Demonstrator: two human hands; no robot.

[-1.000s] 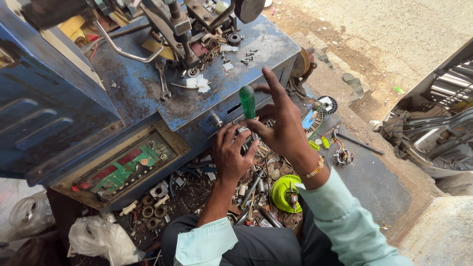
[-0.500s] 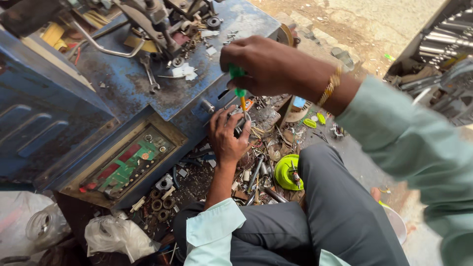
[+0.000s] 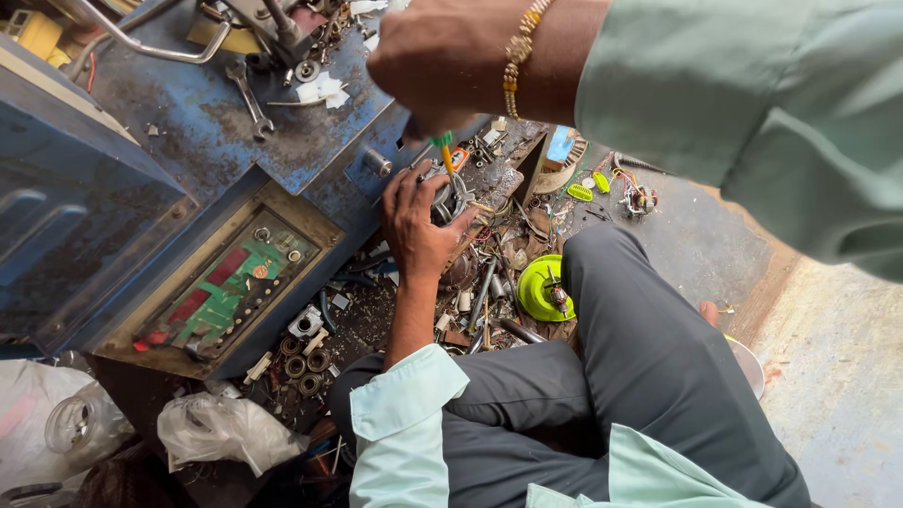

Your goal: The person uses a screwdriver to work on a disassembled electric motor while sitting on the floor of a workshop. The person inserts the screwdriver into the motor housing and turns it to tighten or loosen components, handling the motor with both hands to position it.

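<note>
Right hand (image 3: 451, 66) closed around green screwdriver (image 3: 442, 146), tip aimed down; left hand (image 3: 414, 226) fingers curled over metal part (image 3: 450, 193) below, steadying it beside blue machine (image 3: 216, 132).

Blue machine (image 3: 235, 132), rusted, with a wrench (image 3: 246, 94) lying on top near its far edge. Green circuit board (image 3: 226, 292) set in an open recess at its front. Green disc (image 3: 538, 287) on the floor beside scattered bearings (image 3: 303, 357). Crumpled plastic bags (image 3: 221, 428) at the near-left corner.
</note>
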